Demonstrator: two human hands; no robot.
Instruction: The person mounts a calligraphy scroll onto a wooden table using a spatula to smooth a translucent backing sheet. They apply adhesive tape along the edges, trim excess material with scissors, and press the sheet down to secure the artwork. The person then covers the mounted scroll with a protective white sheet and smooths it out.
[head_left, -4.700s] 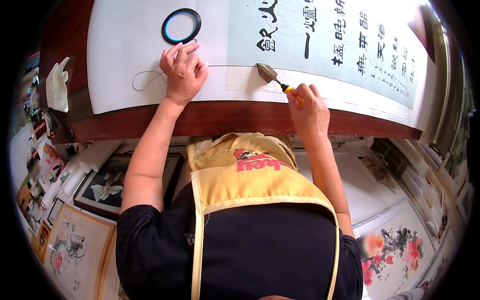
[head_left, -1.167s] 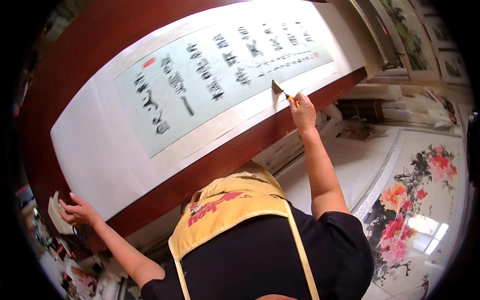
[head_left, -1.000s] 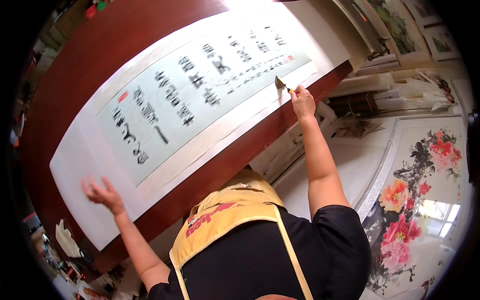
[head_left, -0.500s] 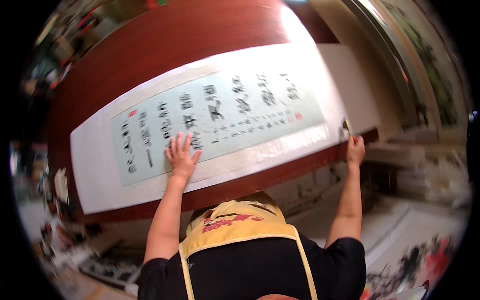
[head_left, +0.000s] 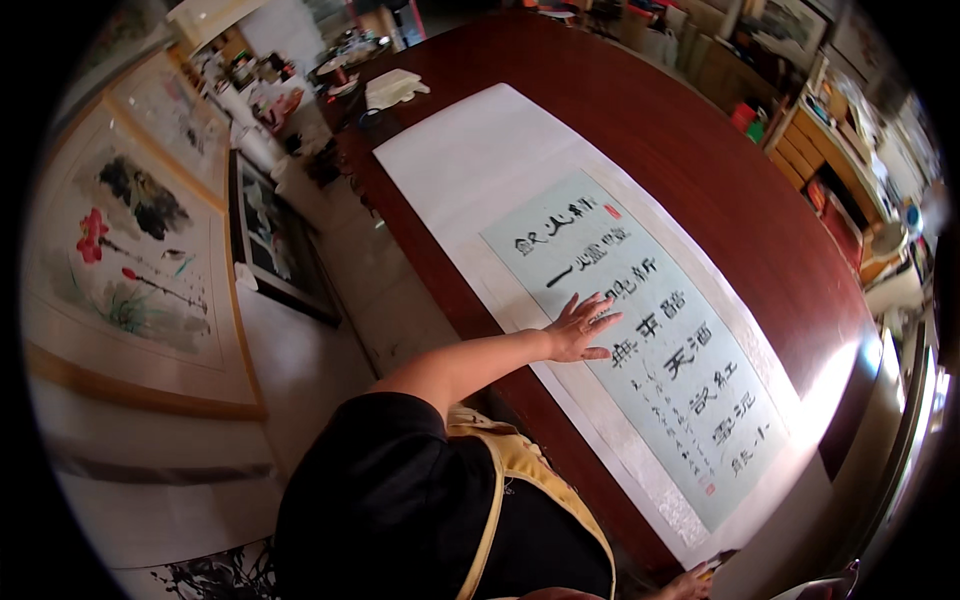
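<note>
A long calligraphy sheet (head_left: 560, 215) lies along the table, its pale blue-green panel with black characters mounted on white paper (head_left: 465, 150). My left hand (head_left: 582, 332) is over the near side of the panel, palm down with fingers spread, holding nothing. Whether it presses on the sheet or hovers just above, I cannot tell. At the bottom edge of the view my right hand (head_left: 688, 584) is partly cut off beside the sheet's near right corner. Its fingers are closed round a small tool with a yellow handle (head_left: 708, 574), whose kind I cannot make out.
The dark red table (head_left: 640, 110) reaches beyond the sheet on its far side. A folded pale cloth (head_left: 396, 88) lies at its far left end. Framed flower paintings (head_left: 140, 250) lean at the left. Wooden drawers (head_left: 815, 150) stand at the far right.
The view has swung to the left, so the sheet now runs from upper left to lower right. My right hand has come to the picture's lower edge; my left hand remains over the panel.
</note>
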